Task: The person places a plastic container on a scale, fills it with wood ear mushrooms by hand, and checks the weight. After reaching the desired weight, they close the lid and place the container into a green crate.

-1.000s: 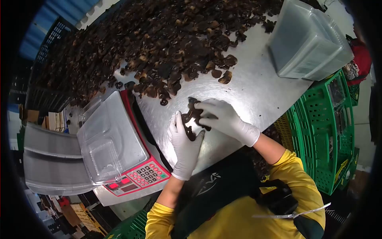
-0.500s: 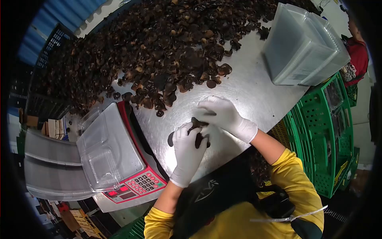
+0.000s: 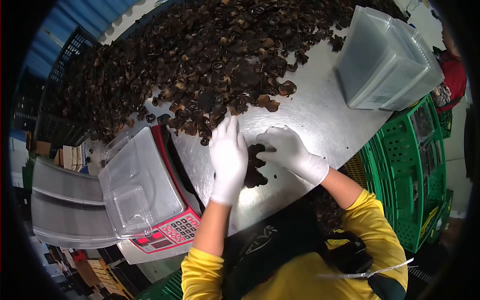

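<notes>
Scale (image 3: pixel 142 182) sits toward nine o'clock, heap (image 3: pixel 200 65) toward eleven. Near centre, the left hand (image 3: pixel 228 157) is released, gloved fingers straight toward twelve. Just beside, dark pieces (image 3: pixel 255 175) rest on the metal table (image 3: pixel 320 95), pinched at their twelve-o'clock end by the right hand (image 3: pixel 287 150). Clear tubs (image 3: pixel 382 62): two o'clock; green crates (image 3: pixel 400 165): three.

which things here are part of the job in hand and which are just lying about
Probably in the job:
- dark pieces at the right hand
- dark heap
- scale
- clear tub stack

Seemingly just about:
- blue curtain
- brown box
</notes>
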Motion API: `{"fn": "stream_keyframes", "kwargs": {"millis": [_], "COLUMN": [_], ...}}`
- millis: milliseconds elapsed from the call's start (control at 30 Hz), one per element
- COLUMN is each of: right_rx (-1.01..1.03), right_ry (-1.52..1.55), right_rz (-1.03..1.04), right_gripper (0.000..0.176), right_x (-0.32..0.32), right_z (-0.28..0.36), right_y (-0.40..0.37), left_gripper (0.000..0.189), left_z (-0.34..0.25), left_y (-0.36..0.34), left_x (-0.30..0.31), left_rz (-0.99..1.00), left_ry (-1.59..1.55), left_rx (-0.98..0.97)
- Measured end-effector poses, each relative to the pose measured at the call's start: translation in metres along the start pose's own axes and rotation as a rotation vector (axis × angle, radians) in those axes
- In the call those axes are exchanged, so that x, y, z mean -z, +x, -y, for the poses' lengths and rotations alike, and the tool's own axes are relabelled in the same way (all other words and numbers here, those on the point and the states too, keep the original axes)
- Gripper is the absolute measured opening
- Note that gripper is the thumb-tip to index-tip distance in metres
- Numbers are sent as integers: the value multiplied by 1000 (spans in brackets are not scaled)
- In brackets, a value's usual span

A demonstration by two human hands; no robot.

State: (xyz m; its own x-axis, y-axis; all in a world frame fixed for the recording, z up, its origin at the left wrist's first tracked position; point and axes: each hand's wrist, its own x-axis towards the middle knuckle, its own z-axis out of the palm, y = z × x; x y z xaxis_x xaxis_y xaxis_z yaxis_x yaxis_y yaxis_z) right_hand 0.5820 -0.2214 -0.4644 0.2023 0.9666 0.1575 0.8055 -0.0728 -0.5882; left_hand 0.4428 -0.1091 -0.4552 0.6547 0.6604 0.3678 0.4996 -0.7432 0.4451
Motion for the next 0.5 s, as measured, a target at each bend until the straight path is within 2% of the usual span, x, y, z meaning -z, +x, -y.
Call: {"fn": "stream_keyframes", "kwargs": {"millis": [67, 100, 167, 200, 233, 300, 467, 500], "right_rx": [-104, -169, -202, -234, -237, -176, -207, -237], "right_ry": [70, -3, -111, -211, -209, -299, -124, 80], "right_rz": [-226, -281, -346, -409, -414, -269, -328, -212], "right_gripper": [24, 26, 26, 26, 26, 20, 15, 14], "right_x": [-1, 9, 17, 19, 18, 13, 10, 10], "right_z": [-14, -21, -42, -51, -59, -70, -54, -44], "right_y": [-2, 4, 22, 29, 35, 43, 35, 28], "left_gripper": [34, 34, 19, 19, 12, 6, 8, 12], "left_z": [7, 7, 9, 13, 17, 26, 27, 19], "left_y": [30, 40, 54, 54, 55, 50, 39, 41], "left_x": [-27, -33, -37, -40, -43, -49, -37, -31], "left_rz": [-50, -54, 104, 102, 52, -59, 97, 47], "left_ry": [151, 143, 404, 404, 430, 482, 439, 384], "left_rx": [34, 32, 53, 48, 24, -27, 74, 76]}}
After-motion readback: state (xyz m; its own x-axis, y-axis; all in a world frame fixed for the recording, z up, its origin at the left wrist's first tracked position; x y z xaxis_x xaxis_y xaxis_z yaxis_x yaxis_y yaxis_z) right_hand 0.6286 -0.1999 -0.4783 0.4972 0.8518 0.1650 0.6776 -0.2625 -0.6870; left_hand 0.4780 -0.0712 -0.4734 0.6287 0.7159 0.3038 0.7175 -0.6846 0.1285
